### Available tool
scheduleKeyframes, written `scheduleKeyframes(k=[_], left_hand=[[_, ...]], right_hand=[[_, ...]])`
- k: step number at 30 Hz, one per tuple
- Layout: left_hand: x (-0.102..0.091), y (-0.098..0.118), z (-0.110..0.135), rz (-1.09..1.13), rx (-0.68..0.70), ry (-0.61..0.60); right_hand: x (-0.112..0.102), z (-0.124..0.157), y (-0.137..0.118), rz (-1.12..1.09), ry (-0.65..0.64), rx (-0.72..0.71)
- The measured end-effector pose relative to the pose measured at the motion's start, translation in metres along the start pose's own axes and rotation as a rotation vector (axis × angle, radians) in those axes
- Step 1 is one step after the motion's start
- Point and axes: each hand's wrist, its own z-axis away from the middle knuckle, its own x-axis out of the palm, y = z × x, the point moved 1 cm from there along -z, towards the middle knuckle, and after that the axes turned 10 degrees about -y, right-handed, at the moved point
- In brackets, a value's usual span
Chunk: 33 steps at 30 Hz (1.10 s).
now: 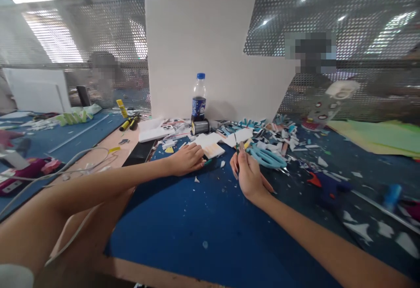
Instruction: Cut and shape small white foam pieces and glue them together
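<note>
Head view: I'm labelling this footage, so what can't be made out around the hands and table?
In the head view:
- Green thing: partly covered by the left hand, so its full shape is unclear.
- Slim tool: its lower part is hidden by the grip of the right hand; its tip is too small to identify.
- Blue object, far right: too blurred to name.
- Right forearm: cut off by the picture's edge.

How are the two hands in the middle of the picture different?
The left hand is palm down with its fingers bent, while the right hand is turned with its thumb up. The right hand grips a slim tool; whether the left hand grips anything, I can't tell. The left hand is next to a pale block, while the right hand is beside light-blue handles. Both are bare and over the blue tabletop.
</note>
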Motion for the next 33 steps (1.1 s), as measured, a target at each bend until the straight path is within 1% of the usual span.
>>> scheduleKeyframes(k=[3,7,9,11,13,16,19,22,26,30,33], left_hand=[[-0.003,0.003,-0.001,-0.032,0.030,-0.025],[-0.001,0.010,0.013,-0.035,0.141,-0.103],[0.001,0.010,0.020,-0.030,0.131,-0.112],[0.000,0.007,0.024,-0.022,0.070,-0.082],[-0.004,0.002,0.021,-0.013,-0.025,-0.015],[-0.008,-0.002,0.007,0.007,-0.188,0.110],[-0.003,-0.004,-0.012,0.048,-0.289,0.189],[0.009,-0.006,-0.026,0.114,-0.318,0.205],[0.018,-0.009,-0.031,0.204,-0.333,0.221],[0.013,-0.010,-0.025,0.276,-0.376,0.259],[0.004,-0.008,-0.014,0.299,-0.385,0.291]], right_hand=[[-0.001,0.001,-0.001,-0.016,0.043,0.035],[-0.002,-0.001,-0.002,-0.041,0.073,0.086],[-0.002,-0.002,-0.002,-0.056,0.079,0.110],[-0.002,-0.004,-0.001,-0.069,0.081,0.128],[-0.002,-0.005,-0.001,-0.081,0.081,0.139],[-0.002,-0.004,-0.001,-0.091,0.080,0.143],[-0.001,-0.002,-0.003,-0.089,0.086,0.140],[-0.001,0.001,-0.005,-0.071,0.099,0.142],[0.000,0.005,-0.007,-0.041,0.079,0.157],[-0.003,0.006,-0.007,-0.021,0.081,0.142],[-0.005,0.006,-0.005,-0.017,0.093,0.107]])
